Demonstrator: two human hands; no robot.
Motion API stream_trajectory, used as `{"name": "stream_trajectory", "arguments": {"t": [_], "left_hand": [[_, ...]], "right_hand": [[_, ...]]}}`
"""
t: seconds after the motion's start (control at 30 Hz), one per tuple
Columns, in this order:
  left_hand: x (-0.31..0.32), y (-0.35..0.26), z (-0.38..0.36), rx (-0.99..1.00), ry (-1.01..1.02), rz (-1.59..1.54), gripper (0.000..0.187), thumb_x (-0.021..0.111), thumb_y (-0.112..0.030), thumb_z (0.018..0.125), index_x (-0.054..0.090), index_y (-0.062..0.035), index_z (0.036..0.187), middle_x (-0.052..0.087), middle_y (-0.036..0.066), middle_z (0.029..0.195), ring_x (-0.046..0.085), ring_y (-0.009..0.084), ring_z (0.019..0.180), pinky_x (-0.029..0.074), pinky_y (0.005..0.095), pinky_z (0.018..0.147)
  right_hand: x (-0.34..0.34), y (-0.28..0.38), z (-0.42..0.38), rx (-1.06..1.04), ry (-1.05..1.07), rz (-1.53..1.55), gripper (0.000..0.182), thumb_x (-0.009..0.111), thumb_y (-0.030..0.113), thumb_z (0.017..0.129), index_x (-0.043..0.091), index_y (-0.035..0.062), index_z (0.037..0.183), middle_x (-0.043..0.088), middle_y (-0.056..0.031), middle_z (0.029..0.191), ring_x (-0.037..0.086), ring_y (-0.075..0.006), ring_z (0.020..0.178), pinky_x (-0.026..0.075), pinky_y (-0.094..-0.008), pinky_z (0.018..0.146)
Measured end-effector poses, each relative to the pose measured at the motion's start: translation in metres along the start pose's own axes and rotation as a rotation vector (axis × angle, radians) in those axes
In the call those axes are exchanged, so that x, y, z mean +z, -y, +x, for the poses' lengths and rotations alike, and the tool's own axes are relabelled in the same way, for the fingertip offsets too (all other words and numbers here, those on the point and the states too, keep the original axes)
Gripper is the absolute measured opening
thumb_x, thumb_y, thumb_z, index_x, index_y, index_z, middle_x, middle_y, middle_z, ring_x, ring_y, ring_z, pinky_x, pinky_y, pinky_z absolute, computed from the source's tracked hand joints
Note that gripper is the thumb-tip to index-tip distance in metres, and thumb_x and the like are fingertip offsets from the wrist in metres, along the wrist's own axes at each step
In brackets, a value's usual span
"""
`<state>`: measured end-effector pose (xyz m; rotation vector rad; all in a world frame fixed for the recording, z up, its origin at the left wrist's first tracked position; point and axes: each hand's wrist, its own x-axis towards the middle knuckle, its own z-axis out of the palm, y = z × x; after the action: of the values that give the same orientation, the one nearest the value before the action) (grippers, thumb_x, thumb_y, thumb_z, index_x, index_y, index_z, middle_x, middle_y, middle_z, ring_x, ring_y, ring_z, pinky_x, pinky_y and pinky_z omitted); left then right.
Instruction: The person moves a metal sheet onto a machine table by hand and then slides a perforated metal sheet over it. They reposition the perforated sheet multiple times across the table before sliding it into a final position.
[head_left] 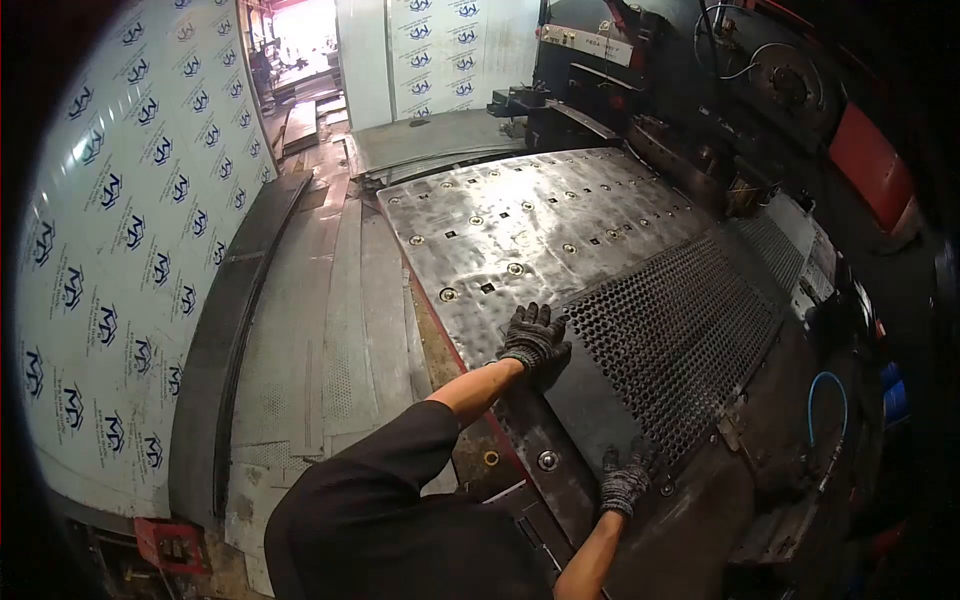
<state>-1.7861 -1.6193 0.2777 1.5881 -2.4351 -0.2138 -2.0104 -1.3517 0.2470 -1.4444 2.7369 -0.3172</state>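
A perforated metal sheet (pixel 670 335) with a plain, unpunched end strip (pixel 595 395) lies on the steel worktable (pixel 530 215) of a large machine. My left hand (pixel 535 337), in a grey knit glove, rests at the far corner of the plain strip with its fingers spread. Nearer to me, my right hand (pixel 625 482) wears a similar glove. Its fingers reach out over the near corner of the sheet, where the plain strip meets the holes. Both hands look open, and neither is wrapped round anything.
Round fittings dot the worktable. The dark machine body (pixel 680 150) stands at its far right side. Metal sheets (pixel 325 330) lie on the floor to the left, beside a wall panel (pixel 130 230) with blue printed marks. A blue hose (pixel 832 378) curves at the right.
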Motion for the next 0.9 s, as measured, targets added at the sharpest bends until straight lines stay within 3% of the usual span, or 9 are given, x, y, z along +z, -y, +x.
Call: {"name": "stream_trajectory", "arguments": {"t": [0.4, 0.7, 0.77, 0.9], "left_hand": [[0.001, 0.011, -0.016, 0.022, -0.064, -0.035, 0.071, 0.054, -0.06, 0.099, 0.059, -0.0178, 0.155, 0.048, 0.026, 0.165, 0.036, 0.0466, 0.157, 0.019, 0.0598, 0.132], [0.006, 0.017, -0.022, 0.014, -0.096, 0.011, 0.067, 0.054, -0.059, 0.101, 0.063, -0.017, 0.151, 0.05, 0.022, 0.164, 0.04, 0.0438, 0.156, 0.023, 0.0573, 0.131], [0.005, 0.017, -0.024, 0.009, -0.088, 0.012, 0.066, 0.054, -0.059, 0.101, 0.064, -0.017, 0.151, 0.05, 0.022, 0.164, 0.04, 0.0433, 0.156, 0.023, 0.057, 0.131], [-0.001, 0.019, -0.032, 0.023, -0.118, 0.017, 0.065, 0.055, -0.058, 0.101, 0.065, -0.0164, 0.15, 0.053, 0.022, 0.161, 0.042, 0.0432, 0.154, 0.025, 0.0565, 0.131]], "right_hand": [[0.005, 0.001, -0.015, 0.021, 0.023, 0.038, 0.073, 0.063, 0.062, 0.099, 0.058, 0.019, 0.158, 0.035, -0.0225, 0.174, 0.026, -0.0453, 0.162, 0.019, -0.0591, 0.134], [-0.006, 0.01, -0.028, -0.036, -0.013, 0.006, 0.072, 0.058, 0.063, 0.1, 0.06, 0.0193, 0.157, 0.047, -0.0264, 0.165, 0.032, -0.0424, 0.16, 0.017, -0.058, 0.135], [-0.008, 0.012, -0.031, -0.056, -0.026, -0.063, 0.074, 0.059, 0.065, 0.099, 0.06, 0.0191, 0.157, 0.045, -0.0263, 0.167, 0.031, -0.0395, 0.162, 0.015, -0.0576, 0.135], [-0.017, 0.014, -0.039, -0.063, 0.061, -0.047, 0.087, 0.063, 0.071, 0.092, 0.055, 0.0185, 0.161, 0.041, -0.0255, 0.169, 0.029, -0.0419, 0.162, 0.012, -0.0589, 0.135]]}}
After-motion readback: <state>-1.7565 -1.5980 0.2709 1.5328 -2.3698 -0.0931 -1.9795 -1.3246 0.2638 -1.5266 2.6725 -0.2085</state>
